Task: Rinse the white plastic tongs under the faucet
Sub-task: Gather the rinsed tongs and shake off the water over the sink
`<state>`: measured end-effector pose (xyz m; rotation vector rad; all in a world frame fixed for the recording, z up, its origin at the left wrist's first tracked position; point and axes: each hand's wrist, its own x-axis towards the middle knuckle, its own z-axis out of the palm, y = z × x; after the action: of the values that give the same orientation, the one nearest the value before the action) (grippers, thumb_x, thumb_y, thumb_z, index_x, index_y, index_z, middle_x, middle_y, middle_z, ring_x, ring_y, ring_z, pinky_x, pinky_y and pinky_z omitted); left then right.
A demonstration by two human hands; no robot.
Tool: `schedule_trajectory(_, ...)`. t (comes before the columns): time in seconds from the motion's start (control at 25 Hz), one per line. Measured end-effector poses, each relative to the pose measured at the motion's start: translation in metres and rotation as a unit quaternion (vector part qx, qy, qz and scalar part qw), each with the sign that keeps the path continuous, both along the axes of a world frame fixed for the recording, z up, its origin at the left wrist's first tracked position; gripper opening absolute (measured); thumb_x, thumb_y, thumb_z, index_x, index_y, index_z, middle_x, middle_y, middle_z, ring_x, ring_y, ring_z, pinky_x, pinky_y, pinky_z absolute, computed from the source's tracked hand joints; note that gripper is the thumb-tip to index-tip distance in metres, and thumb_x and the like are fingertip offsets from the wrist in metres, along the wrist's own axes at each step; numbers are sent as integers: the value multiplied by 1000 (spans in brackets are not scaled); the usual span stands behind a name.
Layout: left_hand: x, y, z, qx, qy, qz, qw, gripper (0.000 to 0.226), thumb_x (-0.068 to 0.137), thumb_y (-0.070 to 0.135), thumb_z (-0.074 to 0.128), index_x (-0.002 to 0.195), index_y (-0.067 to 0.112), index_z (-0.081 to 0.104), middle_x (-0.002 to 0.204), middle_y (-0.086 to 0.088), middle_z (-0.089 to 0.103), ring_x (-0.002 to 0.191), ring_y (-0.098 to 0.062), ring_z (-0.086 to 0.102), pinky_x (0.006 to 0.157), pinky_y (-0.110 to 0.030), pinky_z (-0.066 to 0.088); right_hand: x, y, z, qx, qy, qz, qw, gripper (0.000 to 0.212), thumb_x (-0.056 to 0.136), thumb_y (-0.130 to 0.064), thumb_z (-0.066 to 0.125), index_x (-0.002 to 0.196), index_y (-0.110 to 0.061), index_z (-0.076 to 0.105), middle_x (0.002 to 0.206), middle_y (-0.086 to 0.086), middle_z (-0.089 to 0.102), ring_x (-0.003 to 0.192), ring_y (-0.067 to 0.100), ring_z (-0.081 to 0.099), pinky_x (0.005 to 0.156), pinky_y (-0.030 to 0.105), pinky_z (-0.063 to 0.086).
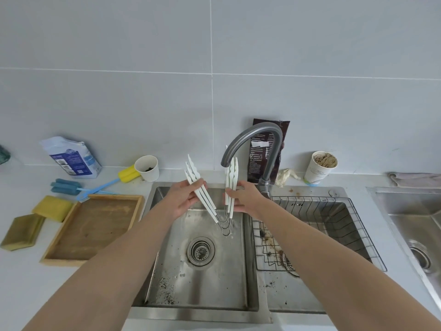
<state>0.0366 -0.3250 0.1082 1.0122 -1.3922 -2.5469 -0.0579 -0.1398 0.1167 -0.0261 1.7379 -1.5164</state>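
Well, the steel sink point(198, 315) takes up the middle of the counter, with a wire rack point(334, 211) set across its right basin and a wooden tray point(95, 225) lying on the counter to its left. The grey faucet point(253, 132) arches over the left basin. The white plastic tongs point(192, 172) are held above that basin, spread in a V. Their metal spring loops point down and their toothed tips up, the right-side tips just under the spout. The left hand point(183, 199) curls its fingers round the left arms. The right hand point(245, 199) pinches the right arms between thumb and fingers.
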Motion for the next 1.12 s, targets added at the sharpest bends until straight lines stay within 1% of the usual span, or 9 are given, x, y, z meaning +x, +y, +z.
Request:
schedule_trajectory(0.08, 7, -5, 0, 1, 2, 17, 1000, 21, 89, 6, 67, 108, -3, 63, 99, -15, 71, 92, -22, 71, 82, -35, 58, 2, -12, -1, -3, -2, 7, 1000, 31, 94, -15, 66, 123, -10, 55, 99, 14, 73, 83, 30, 73, 77, 44, 61)
schedule_trajectory(0.16, 12, -8, 1, 3, 7, 35, 999, 18, 89, 5, 66, 105, -2, 64, 98, -14, 70, 92, -22, 70, 74, -31, 60, 2, -20, 0, -9, -11, 10, 1000, 28, 95, -17, 65, 120, -9, 57, 105, 17, 72, 93, 34, 72, 85, 47, 59)
schedule_trajectory(0.24, 13, -8, 1, 1, 11, 48, 999, 21, 89, 5, 66, 108, -3, 63, 99, -14, 70, 94, -22, 69, 80, -32, 59, 0, -24, 0, -25, -28, 12, 999, 25, 95, -14, 65, 118, -6, 58, 107, 18, 70, 100, 37, 69, 92, 50, 56)
schedule_trajectory(0.32, 13, -4, 2, 0, 16, 57, 998, 25, 88, 5, 67, 111, -4, 63, 100, -14, 70, 97, -23, 68, 91, -37, 55, -5, -25, 3, -51, -40, 12, 998, 21, 96, -9, 62, 115, -3, 59, 100, 15, 69, 93, 32, 67, 95, 49, 53)
schedule_trajectory(0.44, 10, 3, 3, 6, 22, 68, 997, 17, 88, 4, 67, 104, -2, 65, 96, -13, 70, 94, -23, 69, 92, -39, 55, -10, -26, 6, -69, -33, -1, 997, 24, 97, -9, 59, 119, 0, 56, 96, 11, 68, 82, 24, 65, 83, 41, 53)
schedule_trajectory(0.56, 5, 10, 6, 13, 26, 83, 996, 10, 88, 2, 67, 98, 0, 65, 93, -12, 70, 94, -24, 68, 91, -39, 54, -12, -25, 7, -81, -13, -17, 997, 27, 97, -7, 59, 123, 2, 53, 97, 14, 67, 82, 24, 67, 78, 38, 54)
schedule_trajectory(0.64, 3, 15, 7, 22, 31, 93, 995, 9, 88, 0, 66, 97, 0, 64, 93, -13, 70, 95, -24, 67, 95, -40, 52, -14, -21, 6, -82, 0, -16, 997, 27, 96, -2, 60, 121, 3, 54, 96, 14, 67, 84, 25, 68, 81, 38, 56)
schedule_trajectory(0.8, 2, 17, 7, 32, 34, 91, 995, 15, 87, 2, 68, 101, -2, 64, 100, -15, 69, 101, -26, 66, 86, -36, 55, -16, -13, 5, -72, 11, 5, 997, 30, 94, 0, 61, 123, 4, 55, 97, 17, 68, 93, 27, 67, 98, 51, 52)
schedule_trajectory(1.12, 2, 20, 4, 49, 28, 102, 993, 11, 88, 1, 66, 98, -2, 63, 100, -16, 69, 99, -26, 66, 92, -39, 53, -14, -4, 4, -54, 22, 42, 997, 27, 93, -1, 63, 119, 1, 60, 102, 24, 70, 93, 25, 68, 94, 42, 56)
